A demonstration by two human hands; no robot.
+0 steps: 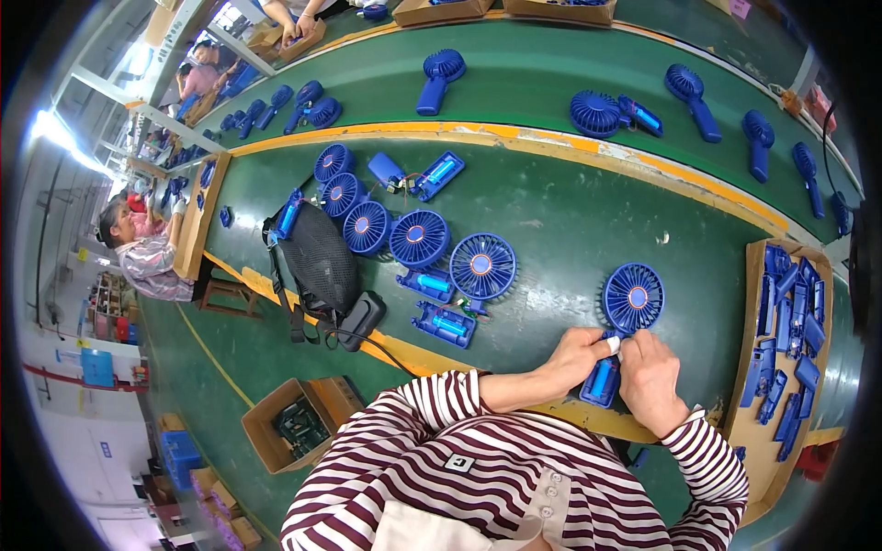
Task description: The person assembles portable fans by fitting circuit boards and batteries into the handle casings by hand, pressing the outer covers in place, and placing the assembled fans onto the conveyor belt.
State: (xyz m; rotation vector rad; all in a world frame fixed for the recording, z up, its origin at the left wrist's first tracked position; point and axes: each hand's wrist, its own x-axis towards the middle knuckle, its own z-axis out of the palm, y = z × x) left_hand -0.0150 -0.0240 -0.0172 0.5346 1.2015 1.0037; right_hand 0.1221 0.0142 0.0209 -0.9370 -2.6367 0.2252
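Note:
At the near edge of the green bench, a blue handheld fan (634, 297) lies with its round head pointing away from me. Its handle shell (599, 380) is uncovered, and a light blue battery cell shows inside. My left hand (586, 356) pinches the fan's neck from the left, with something white around the thumb tip. From the right, my right hand (650, 376) closes on the same neck, fingers curled. Both sets of fingertips nearly meet, so the small parts between them are hidden.
Several half-open blue fans (420, 239) lie left of centre, beside a black mesh bag (317, 253) and black case (364, 320). A cardboard tray (746, 404) of blue shells stands right. More fans (441, 75) lie on the conveyor beyond. A carton (262, 432) sits on the floor. Other people work far left.

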